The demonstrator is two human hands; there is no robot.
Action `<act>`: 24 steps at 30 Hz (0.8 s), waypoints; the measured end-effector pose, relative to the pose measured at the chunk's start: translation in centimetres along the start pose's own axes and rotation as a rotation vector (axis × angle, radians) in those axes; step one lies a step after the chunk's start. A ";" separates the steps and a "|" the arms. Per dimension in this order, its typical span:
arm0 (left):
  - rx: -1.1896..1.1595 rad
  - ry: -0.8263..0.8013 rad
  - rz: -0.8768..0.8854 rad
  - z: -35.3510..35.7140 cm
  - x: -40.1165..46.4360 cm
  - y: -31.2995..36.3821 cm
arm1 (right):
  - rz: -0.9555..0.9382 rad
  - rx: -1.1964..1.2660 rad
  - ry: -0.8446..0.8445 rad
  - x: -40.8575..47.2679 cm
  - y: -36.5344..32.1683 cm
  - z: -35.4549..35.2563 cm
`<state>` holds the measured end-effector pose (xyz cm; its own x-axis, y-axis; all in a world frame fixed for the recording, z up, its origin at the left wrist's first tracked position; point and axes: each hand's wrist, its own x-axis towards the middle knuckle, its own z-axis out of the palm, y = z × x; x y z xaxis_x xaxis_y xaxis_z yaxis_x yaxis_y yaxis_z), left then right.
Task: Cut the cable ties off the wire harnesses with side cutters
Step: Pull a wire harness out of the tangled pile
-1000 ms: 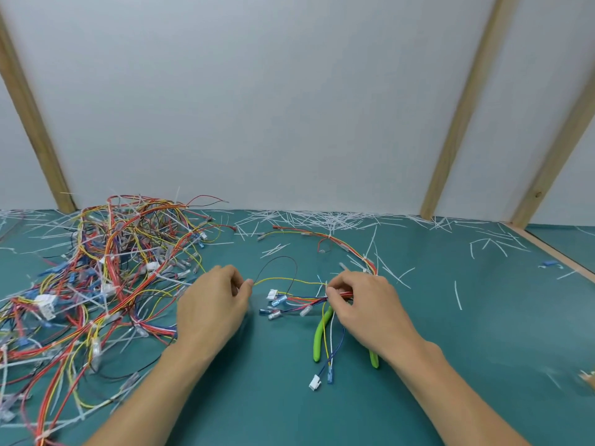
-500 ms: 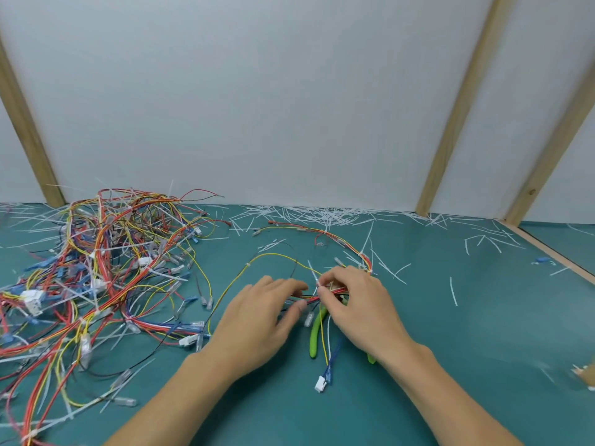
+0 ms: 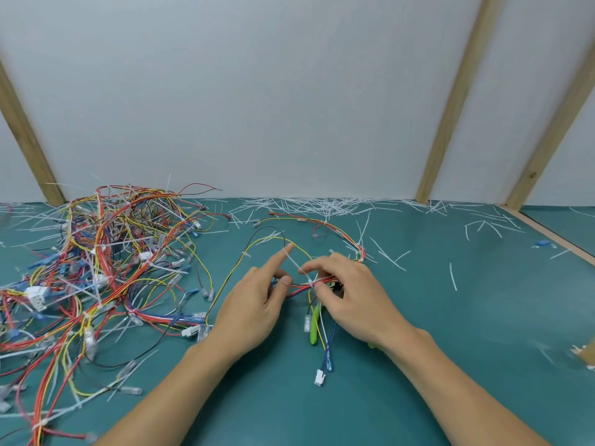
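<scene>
Many cut ties are scattered beyond both hands; a harness is pinched by the left hand and right hand, a tangled pile left uncut.

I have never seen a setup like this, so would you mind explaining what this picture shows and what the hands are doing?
There is no machine here: a person wears a camera on the head, looking forward and down at their own two bare hands over a green mat. The left hand and right hand meet on a small wire harness, pinching its red wire bundle beside a white cable tie whose tail sticks up. Under the right hand lie the green-handled side cutters, not yet picked up as far as I can see. To the left sits a big tangled pile of harnesses. The white slivers along the back wall are cut tie pieces.
</scene>
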<state>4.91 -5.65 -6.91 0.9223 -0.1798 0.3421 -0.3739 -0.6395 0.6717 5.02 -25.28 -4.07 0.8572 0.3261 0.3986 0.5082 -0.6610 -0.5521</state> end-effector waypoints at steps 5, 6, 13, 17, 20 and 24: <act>0.092 0.073 0.025 -0.5 0.0 0.3 | 0.011 0.017 -0.020 0.0 -0.3 -0.6; 0.152 0.100 0.045 -0.7 0.0 0.4 | 0.013 0.011 -0.018 0.0 -0.3 -0.6; 0.391 0.248 0.200 -1.7 0.1 1.6 | -0.004 -0.021 -0.041 0.2 -0.4 -0.9; 0.297 0.210 0.198 -1.8 -0.1 1.6 | -0.041 -0.053 0.045 0.2 -1.0 -1.3; 0.211 0.299 0.224 -2.3 0.0 1.8 | 0.019 0.006 0.189 0.4 -1.4 -1.5; 0.196 0.405 0.256 -3.0 0.0 2.2 | 0.078 0.305 0.320 0.9 -2.6 -1.9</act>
<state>3.82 -4.81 -3.48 0.6773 -0.0705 0.7323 -0.5215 -0.7481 0.4103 4.35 -24.61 -0.87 0.8494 0.0259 0.5271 0.4855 -0.4297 -0.7613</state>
